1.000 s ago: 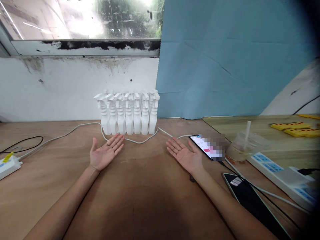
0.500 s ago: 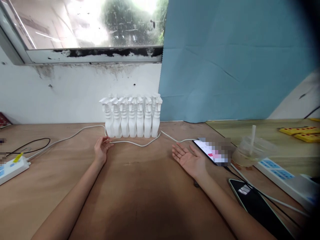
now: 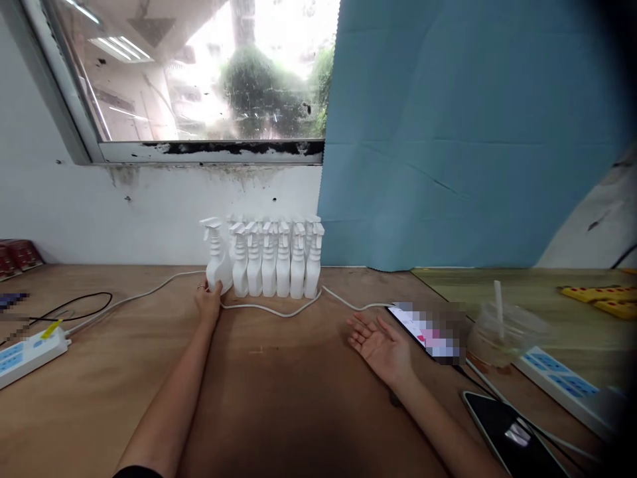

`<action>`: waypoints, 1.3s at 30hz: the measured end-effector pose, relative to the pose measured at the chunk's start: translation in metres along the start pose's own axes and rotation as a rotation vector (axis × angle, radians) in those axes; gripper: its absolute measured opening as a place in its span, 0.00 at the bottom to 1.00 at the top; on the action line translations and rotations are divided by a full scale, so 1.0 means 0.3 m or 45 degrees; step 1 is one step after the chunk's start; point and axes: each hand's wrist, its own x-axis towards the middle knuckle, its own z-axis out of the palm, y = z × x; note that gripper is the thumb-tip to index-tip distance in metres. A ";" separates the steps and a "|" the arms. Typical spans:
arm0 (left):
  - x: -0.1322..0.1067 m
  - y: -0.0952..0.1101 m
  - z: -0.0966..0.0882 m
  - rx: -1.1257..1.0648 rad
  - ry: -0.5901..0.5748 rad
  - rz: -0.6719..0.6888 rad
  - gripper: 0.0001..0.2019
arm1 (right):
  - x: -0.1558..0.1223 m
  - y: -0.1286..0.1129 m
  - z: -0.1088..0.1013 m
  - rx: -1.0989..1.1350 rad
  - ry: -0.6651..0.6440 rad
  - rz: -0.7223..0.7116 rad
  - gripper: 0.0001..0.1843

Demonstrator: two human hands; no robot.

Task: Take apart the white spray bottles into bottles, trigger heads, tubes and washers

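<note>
My left hand (image 3: 208, 303) is closed around the lower part of a white spray bottle (image 3: 217, 264), thumb in front and fingers at its left side. That bottle stands slightly apart at the left end, turned a little, its nozzle pointing left. Beside it, several more white spray bottles (image 3: 269, 269) stand upright in tight rows against the wall. A white cable (image 3: 279, 312) runs along the table in front of them. Palm up, my right hand (image 3: 382, 348) rests on the table with nothing in it, fingers loosely spread and slightly curled, left of a lit phone (image 3: 423, 332).
On the right lie a dark phone (image 3: 512, 431), a plastic cup with a straw (image 3: 502, 332) and a white power strip (image 3: 562, 385). Another power strip (image 3: 30, 358) and a black cable (image 3: 107, 299) are at left. Blue cloth (image 3: 448, 133) covers the wall.
My left hand has taken hold of the leftmost spray bottle, which is now turned and separated from its neighbours. My right hand stays open in place. The view has tilted upward.
</note>
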 end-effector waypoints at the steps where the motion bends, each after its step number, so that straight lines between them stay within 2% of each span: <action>1: -0.008 0.011 -0.017 -0.003 0.042 0.017 0.19 | 0.000 0.000 -0.001 -0.012 0.004 0.000 0.16; 4: -0.040 0.048 -0.069 -0.052 0.099 0.100 0.23 | -0.002 -0.001 0.000 -0.015 0.003 0.010 0.17; 6: -0.075 0.071 -0.096 -0.093 0.054 0.167 0.24 | -0.002 -0.001 0.003 -0.014 -0.011 0.009 0.17; 8: -0.127 0.092 -0.112 -0.120 -0.051 0.222 0.24 | -0.003 -0.001 0.011 -0.040 -0.021 -0.003 0.17; 12: -0.281 0.142 -0.122 -0.114 -0.402 0.274 0.23 | -0.016 0.006 0.050 -0.251 -0.020 -0.079 0.14; 16: -0.445 0.224 -0.119 -0.146 -0.891 0.329 0.22 | -0.047 0.025 0.107 -0.488 -0.077 -0.242 0.17; 18: -0.502 0.263 -0.115 -0.147 -1.122 0.358 0.22 | -0.062 0.037 0.129 -0.480 -0.129 -0.262 0.19; 20: -0.533 0.287 -0.108 -0.126 -1.231 0.336 0.20 | -0.072 0.044 0.143 -0.415 -0.155 -0.257 0.19; 25: -0.525 0.284 -0.086 -0.123 -1.310 0.025 0.20 | -0.075 0.041 0.145 -0.309 -0.101 -0.214 0.16; 27: -0.512 0.271 -0.081 -0.124 -1.368 -0.109 0.21 | -0.068 0.043 0.140 -0.318 -0.014 -0.208 0.14; 29: -0.505 0.258 -0.078 -0.150 -1.374 -0.162 0.23 | -0.058 0.050 0.132 -0.351 0.106 -0.212 0.13; 31: -0.504 0.250 -0.076 -0.185 -1.324 -0.094 0.27 | -0.047 0.058 0.123 -0.367 0.219 -0.228 0.12; 33: -0.506 0.249 -0.077 -0.192 -1.298 0.080 0.33 | -0.037 0.063 0.112 -0.337 0.284 -0.243 0.11; 36: -0.505 0.254 -0.080 -0.080 -1.366 0.357 0.44 | -0.024 0.063 0.092 -0.285 0.312 -0.239 0.09; 39: -0.489 0.256 -0.082 0.027 -1.393 0.427 0.45 | -0.019 0.061 0.080 -0.336 0.289 -0.224 0.09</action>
